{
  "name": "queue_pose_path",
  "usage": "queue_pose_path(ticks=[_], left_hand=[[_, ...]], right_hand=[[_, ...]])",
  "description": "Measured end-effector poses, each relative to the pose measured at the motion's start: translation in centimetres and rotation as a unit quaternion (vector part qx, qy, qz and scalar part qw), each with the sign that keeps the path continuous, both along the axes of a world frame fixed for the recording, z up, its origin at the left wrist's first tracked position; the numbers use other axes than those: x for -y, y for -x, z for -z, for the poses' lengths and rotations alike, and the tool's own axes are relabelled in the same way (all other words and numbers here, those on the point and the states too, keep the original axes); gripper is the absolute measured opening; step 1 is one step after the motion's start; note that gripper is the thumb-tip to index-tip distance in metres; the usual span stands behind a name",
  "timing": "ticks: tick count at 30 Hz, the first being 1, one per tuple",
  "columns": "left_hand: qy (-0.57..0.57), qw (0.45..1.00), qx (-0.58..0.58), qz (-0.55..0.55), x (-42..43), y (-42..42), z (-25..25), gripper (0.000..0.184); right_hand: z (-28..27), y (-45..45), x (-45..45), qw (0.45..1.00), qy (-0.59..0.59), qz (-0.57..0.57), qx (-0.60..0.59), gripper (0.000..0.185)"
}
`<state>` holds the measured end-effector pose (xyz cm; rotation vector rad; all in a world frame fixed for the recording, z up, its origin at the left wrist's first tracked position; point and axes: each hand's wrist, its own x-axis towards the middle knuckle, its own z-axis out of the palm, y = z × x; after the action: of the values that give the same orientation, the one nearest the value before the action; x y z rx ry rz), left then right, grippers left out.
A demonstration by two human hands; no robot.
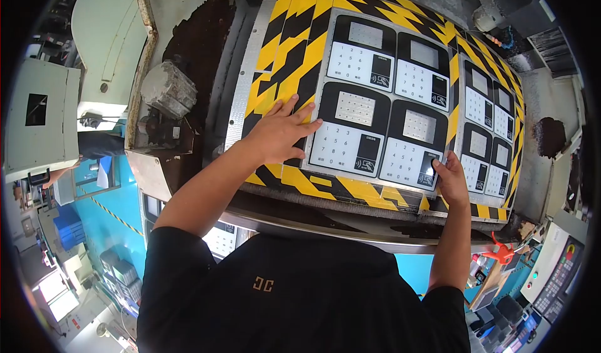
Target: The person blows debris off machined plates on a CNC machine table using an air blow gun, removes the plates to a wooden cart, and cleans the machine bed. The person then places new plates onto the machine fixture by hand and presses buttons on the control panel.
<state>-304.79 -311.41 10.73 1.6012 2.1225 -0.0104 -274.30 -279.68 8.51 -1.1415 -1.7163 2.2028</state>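
A sheet of keypad panels, printed with white number pads and black tops, lies on a bed covered in yellow-and-black striped tape. My left hand rests flat with fingers spread on the tape, its fingertips reaching the sheet's left edge. At the sheet's lower right corner, my right hand grips the edge, thumb on the face and fingers curled along the side. Just right of that hand, across a strip of tape, lies a second sheet of keypad panels.
A metal rail runs along the bed's front, between it and my body. More panels show below at left. A rusty motor-like block stands left of the bed. A control panel with buttons and a red-orange nozzle are at right.
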Motion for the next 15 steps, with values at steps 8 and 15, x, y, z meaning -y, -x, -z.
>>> queue_pose_path(ticks=[8,15], left_hand=[[0.015,1.000,-0.008,-0.003,-0.3,-0.2,-0.3,0.074],[0.036,0.998,-0.042,-0.007,-0.7,-1.3,-1.4,0.081]], right_hand=[[0.0,0.1,0.1,1.000,-0.003,0.002,0.000,0.023],[-0.1,0.2,0.1,1.000,-0.009,0.002,0.003,0.024]])
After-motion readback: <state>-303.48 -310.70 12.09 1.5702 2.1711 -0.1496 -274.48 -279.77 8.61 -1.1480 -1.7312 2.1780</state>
